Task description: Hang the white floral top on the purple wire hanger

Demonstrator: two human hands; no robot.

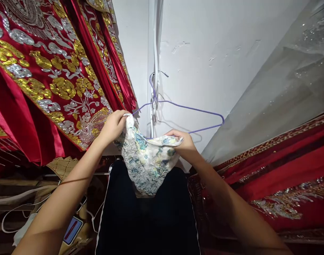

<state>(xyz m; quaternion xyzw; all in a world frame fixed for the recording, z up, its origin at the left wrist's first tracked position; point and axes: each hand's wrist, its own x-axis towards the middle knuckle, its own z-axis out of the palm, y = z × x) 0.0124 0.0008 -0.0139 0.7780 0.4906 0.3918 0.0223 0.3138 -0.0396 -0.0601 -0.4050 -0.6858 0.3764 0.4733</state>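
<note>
A small white garment with a blue and green floral print [147, 159] hangs between my two hands. My left hand [114, 124] grips its upper left corner, right at the left end of a purple wire hanger [194, 108]. My right hand [185, 143] pinches the garment's upper right edge, just below the hanger's lower wire. The hanger's hook hangs from a fixture on the white wall [204, 53]. The cloth sags in the middle and droops toward a black garment [148, 219] below.
Red garments with gold and silver embroidery [45, 78] hang at the left. More red embroidered fabric [279, 177] and a clear plastic cover [284, 78] fill the right. White cords [18, 209] and a red-and-blue device [73, 229] lie at the lower left.
</note>
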